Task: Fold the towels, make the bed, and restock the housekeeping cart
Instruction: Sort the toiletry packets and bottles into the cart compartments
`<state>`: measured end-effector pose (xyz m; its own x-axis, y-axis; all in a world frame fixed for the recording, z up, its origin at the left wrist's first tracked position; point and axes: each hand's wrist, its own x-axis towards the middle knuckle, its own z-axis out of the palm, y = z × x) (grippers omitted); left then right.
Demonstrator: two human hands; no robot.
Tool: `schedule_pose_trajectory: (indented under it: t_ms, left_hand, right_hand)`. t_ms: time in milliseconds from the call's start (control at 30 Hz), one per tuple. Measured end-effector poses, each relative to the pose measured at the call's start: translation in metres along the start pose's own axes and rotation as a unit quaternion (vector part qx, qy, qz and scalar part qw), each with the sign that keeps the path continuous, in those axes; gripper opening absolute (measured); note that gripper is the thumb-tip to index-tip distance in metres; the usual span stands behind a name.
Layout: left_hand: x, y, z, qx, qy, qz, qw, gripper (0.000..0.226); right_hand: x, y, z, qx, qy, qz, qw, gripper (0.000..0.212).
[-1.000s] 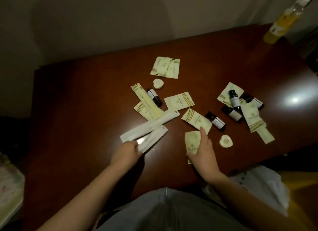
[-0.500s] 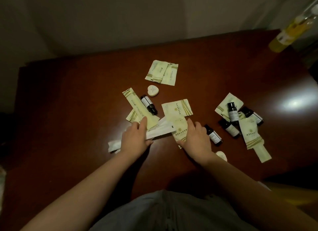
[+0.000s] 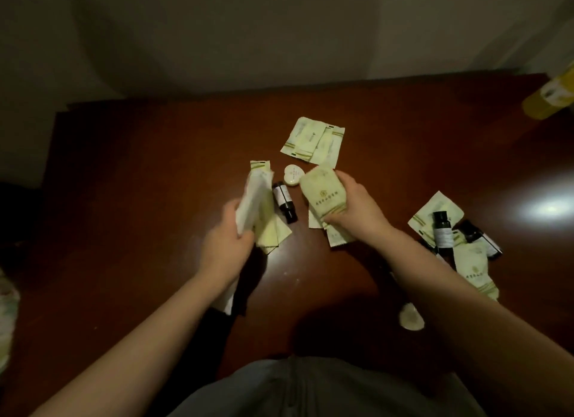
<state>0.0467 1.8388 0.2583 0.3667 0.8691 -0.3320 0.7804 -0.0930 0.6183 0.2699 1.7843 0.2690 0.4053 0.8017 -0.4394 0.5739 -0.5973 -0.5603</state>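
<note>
A small round soap lies near the front edge of the table. Your left hand grips a bunch of long white packets. Your right hand grips a stack of green packets over the table's middle. You seem to be gathering supplies for the cart. Both hands are full, so I think you must put one bunch down before taking the little bottle or the loose packets farther back.

Small bottle on the table, between two raised packet bundles, sachets behind
</note>
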Motion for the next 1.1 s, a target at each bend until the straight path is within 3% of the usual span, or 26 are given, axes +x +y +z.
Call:
schedule_pose_trajectory:
  t_ms: [67,133,233,333,433,533,633,700,800,900,1000,1100]
  left_hand:
    - [0.022,0.0,0.008,-0.054,0.046,-0.082,0.994,0.06]
    - [0.04,0.0,0.018,-0.003,0.038,-0.124,0.992,0.077]
    - [0.054,-0.001,0.034,0.112,-0.012,-0.14,0.984,0.1]
    - [0.055,0.001,0.041,0.136,-0.02,-0.145,0.98,0.097]
    - [0.053,-0.001,0.042,0.146,0.001,-0.147,0.978,0.093]
    - [0.056,-0.009,0.033,0.114,0.024,-0.186,0.976,0.092]
    - [0.065,-0.014,0.017,0.079,0.02,-0.235,0.969,0.098]
    - [0.07,-0.017,0.007,0.081,-0.001,-0.247,0.966,0.099]
    - [0.071,-0.029,-0.001,0.115,-0.04,-0.228,0.966,0.101]
    - [0.063,-0.043,-0.007,0.131,-0.04,-0.214,0.967,0.106]
    - [0.048,-0.052,-0.007,0.161,-0.022,-0.192,0.968,0.103]
    - [0.033,-0.05,-0.008,0.161,-0.017,-0.163,0.973,0.1]
  right_hand:
    - [0.022,-0.003,0.006,-0.076,-0.055,0.026,0.995,0.094]
    - [0.03,0.003,0.016,-0.135,-0.081,0.05,0.986,0.094]
    - [0.022,0.015,0.025,-0.226,-0.04,0.058,0.972,0.083]
    - [0.011,0.023,0.029,-0.241,-0.021,0.039,0.969,0.066]
    - [0.008,0.023,0.023,-0.168,-0.039,0.018,0.985,0.053]
    - [0.016,0.003,0.002,-0.003,-0.023,0.019,1.0,0.05]
    - [0.032,-0.032,-0.008,0.154,-0.014,0.006,0.988,0.051]
    - [0.048,-0.057,0.002,0.166,-0.027,-0.017,0.986,0.051]
    - [0.062,-0.078,0.035,0.019,-0.083,-0.04,0.996,0.056]
    - [0.048,-0.071,0.07,-0.172,-0.04,-0.037,0.984,0.048]
    - [0.03,-0.058,0.087,-0.2,0.009,-0.066,0.978,0.041]
    - [0.022,-0.048,0.086,-0.213,0.004,-0.108,0.971,0.039]
